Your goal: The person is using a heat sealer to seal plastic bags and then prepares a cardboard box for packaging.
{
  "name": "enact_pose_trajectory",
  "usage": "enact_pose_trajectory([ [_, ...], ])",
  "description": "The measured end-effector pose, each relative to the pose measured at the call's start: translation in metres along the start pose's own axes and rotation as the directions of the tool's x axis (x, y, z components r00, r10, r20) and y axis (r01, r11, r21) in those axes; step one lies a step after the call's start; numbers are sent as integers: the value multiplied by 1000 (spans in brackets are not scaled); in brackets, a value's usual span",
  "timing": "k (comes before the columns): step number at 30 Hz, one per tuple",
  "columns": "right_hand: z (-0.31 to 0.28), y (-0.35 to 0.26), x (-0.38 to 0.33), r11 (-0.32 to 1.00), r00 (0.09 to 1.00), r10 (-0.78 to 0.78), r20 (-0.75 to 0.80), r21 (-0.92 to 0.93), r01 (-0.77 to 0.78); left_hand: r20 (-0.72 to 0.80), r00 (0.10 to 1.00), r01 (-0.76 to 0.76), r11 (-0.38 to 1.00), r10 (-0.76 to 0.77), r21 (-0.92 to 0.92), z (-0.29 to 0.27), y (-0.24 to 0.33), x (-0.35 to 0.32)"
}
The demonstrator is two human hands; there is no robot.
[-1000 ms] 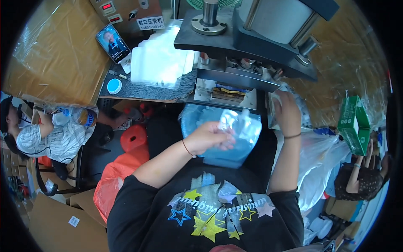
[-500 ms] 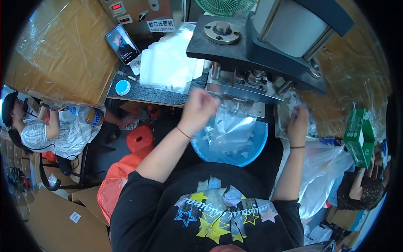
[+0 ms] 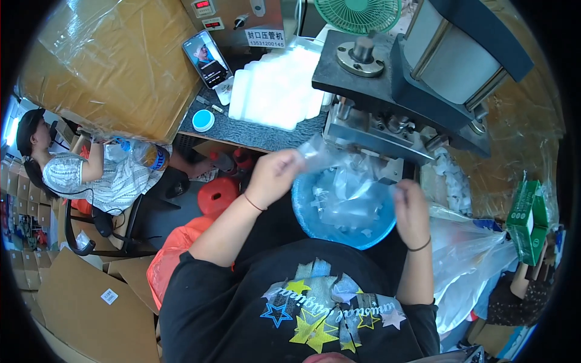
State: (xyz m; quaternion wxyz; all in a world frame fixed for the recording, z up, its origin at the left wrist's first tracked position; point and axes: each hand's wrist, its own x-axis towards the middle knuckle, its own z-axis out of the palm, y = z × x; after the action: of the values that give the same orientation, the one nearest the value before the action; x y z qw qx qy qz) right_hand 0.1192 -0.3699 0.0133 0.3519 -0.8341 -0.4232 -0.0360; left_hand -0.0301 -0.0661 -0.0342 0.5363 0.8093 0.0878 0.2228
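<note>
Left hand is closed on a clear bag just before the press. Right hand lies curled at the blue basin's right rim; its grip cannot be told.

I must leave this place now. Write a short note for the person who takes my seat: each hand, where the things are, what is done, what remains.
Left hand: raised in front of the press machine, its grip shut on a clear plastic piece.
Right hand: at the right rim of the blue basin; whether it holds anything I cannot tell.
Things: the basin sits on the lap and holds more clear plastic pieces. A stack of white pieces lies on the bench left of the press.
Done: one piece picked up.
Left: that piece is not yet in the press; many wait in the basin.
</note>
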Motion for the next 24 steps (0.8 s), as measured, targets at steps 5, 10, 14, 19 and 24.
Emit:
enact_pose_trajectory([
  [5,-1,-35,19,943,998,-10,-57,333,28,303,953,-4,997,-19,76,42,36,-9],
  [10,-1,-47,39,956,961,-216,-170,163,244,521,835,350,903,-180,-249,74,38,-20],
  [14,-27,-33,24,986,970,-154,189,86,140,766,627,639,657,-144,-399,87,29,-27],
  [19,-44,-11,29,992,976,-71,208,-84,91,827,528,769,522,-191,-370,95,38,-33],
  [24,-41,81,32,758,963,266,49,-627,-178,709,630,755,462,-317,-465,89,24,-5],
])
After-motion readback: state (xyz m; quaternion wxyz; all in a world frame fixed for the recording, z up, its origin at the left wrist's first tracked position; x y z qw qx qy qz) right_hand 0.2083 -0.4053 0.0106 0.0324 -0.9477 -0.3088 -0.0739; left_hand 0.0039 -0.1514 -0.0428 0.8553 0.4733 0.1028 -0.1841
